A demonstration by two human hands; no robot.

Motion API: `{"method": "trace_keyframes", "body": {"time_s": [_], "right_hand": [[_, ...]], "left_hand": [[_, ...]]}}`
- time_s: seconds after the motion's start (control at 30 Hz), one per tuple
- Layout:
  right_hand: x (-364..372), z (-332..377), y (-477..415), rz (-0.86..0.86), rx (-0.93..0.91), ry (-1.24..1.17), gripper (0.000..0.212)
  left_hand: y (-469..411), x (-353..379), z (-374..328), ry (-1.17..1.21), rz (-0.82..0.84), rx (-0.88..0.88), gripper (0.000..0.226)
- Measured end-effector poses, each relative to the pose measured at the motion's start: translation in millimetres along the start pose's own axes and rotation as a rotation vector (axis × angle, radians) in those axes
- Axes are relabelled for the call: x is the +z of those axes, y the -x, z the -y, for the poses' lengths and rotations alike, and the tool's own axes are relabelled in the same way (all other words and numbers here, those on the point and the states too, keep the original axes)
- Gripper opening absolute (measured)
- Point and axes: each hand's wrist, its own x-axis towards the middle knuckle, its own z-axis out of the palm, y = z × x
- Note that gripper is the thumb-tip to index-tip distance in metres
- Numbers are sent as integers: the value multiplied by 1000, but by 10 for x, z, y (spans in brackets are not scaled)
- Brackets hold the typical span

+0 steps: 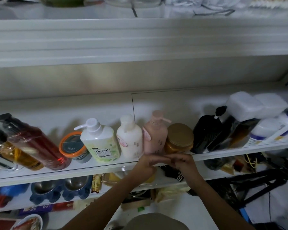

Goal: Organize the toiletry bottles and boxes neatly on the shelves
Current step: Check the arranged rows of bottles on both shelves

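I judge the middle shelf [73, 173] mostly done. From the orange-rimmed jar [72, 146] through the green pump bottle [100, 141], cream bottle [130, 140], pink pump bottle [155, 133] and gold-lidded jar [179, 138], things stand close in a row.

What looks left to me is the red bottle [35, 145] and amber bottle [18, 155] at the nine o'clock end, which appear tilted. The white tubs [269, 130] at three o'clock sit crowded beside clear boxes [244, 105].

My left hand [146, 163] and right hand [181, 161] meet at the shelf lip, at six o'clock of the pink bottle, fingers touching. I cannot tell whether either grip is released or grasping something small.

Below, blue bowls [60, 188] and clutter crowd the lower shelf.
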Motion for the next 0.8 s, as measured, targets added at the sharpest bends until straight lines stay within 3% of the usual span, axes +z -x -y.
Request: {"method": "trace_keyframes", "body": {"time_s": [0.1,0.23,0.4,0.8], "right_hand": [[-50,44,-20,13,-13,1,56],[-66,5,-48,23,-6,7,55],[-39,-1,-102,31,-14,8,46],[-84,-46,-175,72,-37,29,39]], "left_hand": [[-63,44,-22,-4,-22,0,51],[-57,60,-9,12,-76,-26,59],[-80,58,43,-4,-97,-21,43],[-107,83,48,-6,-98,1,59]]}}
